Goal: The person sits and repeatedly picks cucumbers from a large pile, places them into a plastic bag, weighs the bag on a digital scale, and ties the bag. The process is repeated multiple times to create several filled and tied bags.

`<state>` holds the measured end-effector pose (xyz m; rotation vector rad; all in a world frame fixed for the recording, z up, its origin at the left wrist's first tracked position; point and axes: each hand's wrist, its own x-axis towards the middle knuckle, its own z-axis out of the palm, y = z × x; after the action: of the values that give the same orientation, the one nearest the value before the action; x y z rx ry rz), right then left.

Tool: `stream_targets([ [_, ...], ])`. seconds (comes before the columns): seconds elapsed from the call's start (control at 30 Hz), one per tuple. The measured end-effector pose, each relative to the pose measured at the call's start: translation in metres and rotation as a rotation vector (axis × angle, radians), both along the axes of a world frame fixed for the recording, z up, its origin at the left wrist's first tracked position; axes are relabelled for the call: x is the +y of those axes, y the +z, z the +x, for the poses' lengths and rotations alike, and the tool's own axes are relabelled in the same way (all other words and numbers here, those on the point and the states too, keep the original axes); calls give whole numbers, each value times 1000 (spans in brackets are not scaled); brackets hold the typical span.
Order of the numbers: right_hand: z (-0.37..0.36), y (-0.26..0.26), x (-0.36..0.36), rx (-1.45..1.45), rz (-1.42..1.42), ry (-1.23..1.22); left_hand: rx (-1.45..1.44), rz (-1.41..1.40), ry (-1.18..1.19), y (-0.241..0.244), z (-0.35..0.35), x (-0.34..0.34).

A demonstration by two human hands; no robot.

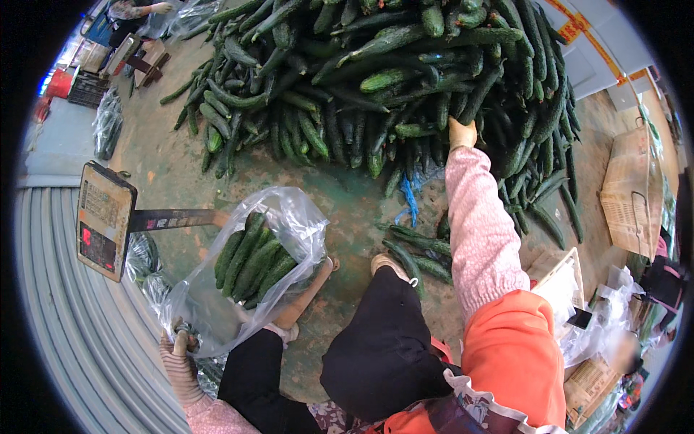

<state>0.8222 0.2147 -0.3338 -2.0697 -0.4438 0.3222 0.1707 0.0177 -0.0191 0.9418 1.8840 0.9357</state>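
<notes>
My left hand (179, 358), in a striped glove, grips the gathered edge of a clear plastic bag (309, 219) at lower left. Several dark green cucumbers (252, 260) lie inside the bag, which rests on the platform (303, 295) of a scale. The scale's display (105, 222) stands left of it on a post, with red digits lit. My right hand (462, 134), in a pale glove, reaches forward to the big cucumber pile (336, 103). Its fingers close around the near end of a long cucumber (482, 92); some fingers are hidden.
Loose cucumbers (428, 266) lie by my shoe. Blue netting (409, 200) is at the pile's near edge. Corrugated metal (59, 304) borders the left. Crates (631, 190) and a white basket (577, 271) stand right. Another person (127, 11) is at far left beside another scale (122, 54).
</notes>
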Motion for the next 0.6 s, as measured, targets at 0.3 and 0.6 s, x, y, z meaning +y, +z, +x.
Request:
stream_targets([
  [0.3, -52, 11, -107, 1137, 444, 343, 57, 18, -28, 6, -9, -9],
  [0.6, -135, 70, -248, 1534, 477, 554, -1, -4, -48, 2, -22, -14],
])
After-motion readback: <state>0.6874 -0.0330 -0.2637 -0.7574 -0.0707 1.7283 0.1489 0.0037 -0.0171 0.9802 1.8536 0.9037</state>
